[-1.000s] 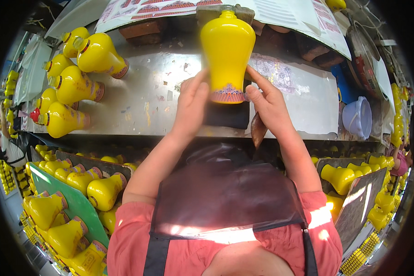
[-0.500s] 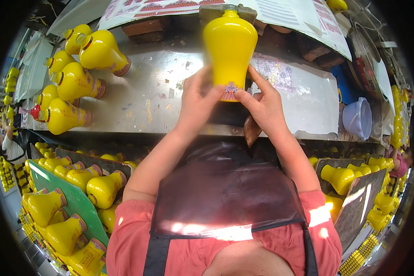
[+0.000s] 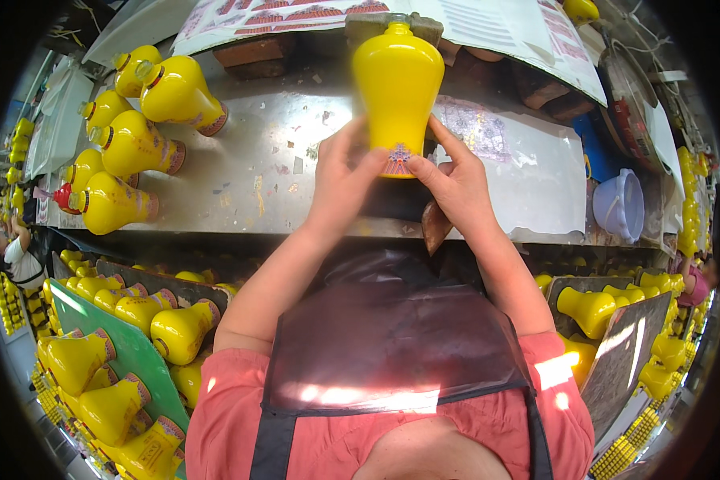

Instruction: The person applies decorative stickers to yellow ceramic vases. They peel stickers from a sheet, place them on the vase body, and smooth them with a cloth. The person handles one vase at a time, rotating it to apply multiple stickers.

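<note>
Between my two hands a glossy yellow bottle [image 3: 398,80] lies with its neck pointing away from me. Its neck end meets a dark block [image 3: 362,26] at the back of the table. My left hand [image 3: 346,166] grips the base end from the left, and my right hand [image 3: 454,178] grips it from the right. Both thumbs press on a patterned blue and red decal [image 3: 402,158] near the base. Below my right palm shows a brown pointed piece [image 3: 435,228]; whether I hold it is hidden.
Several yellow bottles [image 3: 180,90] stand at the table's left. Bricks [image 3: 254,53] prop a board with printed decal sheets [image 3: 304,18] at the back. A pale sheet [image 3: 528,180] and a lavender bucket [image 3: 618,206] are at right. More bottles fill racks with a green board [image 3: 112,336].
Very little differs: the bottle and both hands keep their grip, and the thumbs remain on the decal. The view has shifted slightly.
</note>
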`<state>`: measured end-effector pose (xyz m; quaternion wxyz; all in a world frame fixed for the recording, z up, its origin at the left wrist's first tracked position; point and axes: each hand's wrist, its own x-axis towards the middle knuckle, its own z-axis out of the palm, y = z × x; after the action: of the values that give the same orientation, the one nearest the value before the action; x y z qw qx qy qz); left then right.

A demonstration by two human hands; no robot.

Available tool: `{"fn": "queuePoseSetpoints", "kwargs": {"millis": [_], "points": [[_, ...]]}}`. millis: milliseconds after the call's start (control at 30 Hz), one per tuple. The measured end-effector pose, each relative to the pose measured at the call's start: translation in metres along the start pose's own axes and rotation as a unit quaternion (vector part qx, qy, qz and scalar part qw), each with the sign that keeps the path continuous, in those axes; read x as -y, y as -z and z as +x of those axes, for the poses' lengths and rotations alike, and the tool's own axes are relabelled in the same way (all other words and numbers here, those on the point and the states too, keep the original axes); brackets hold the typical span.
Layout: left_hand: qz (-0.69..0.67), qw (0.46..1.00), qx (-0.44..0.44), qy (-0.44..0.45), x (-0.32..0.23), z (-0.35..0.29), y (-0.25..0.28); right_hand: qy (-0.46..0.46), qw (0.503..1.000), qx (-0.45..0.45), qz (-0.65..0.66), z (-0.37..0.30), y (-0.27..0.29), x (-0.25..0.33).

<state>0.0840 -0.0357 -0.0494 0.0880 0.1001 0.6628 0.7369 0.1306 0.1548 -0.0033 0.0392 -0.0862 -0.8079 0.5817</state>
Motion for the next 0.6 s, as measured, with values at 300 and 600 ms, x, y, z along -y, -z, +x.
{"fn": "queuePoseSetpoints", "kwargs": {"millis": [300,600], "points": [[0.112,0.993,0.048,0.004,-0.017,0.001,0.009,-0.085,0.967,-0.039,0.238,0.018,0.04,0.031],[0.082,0.995,0.056,0.027,-0.02,0.003,0.011,0.352,0.884,-0.08,-0.299,0.011,0.013,0.053]]}}
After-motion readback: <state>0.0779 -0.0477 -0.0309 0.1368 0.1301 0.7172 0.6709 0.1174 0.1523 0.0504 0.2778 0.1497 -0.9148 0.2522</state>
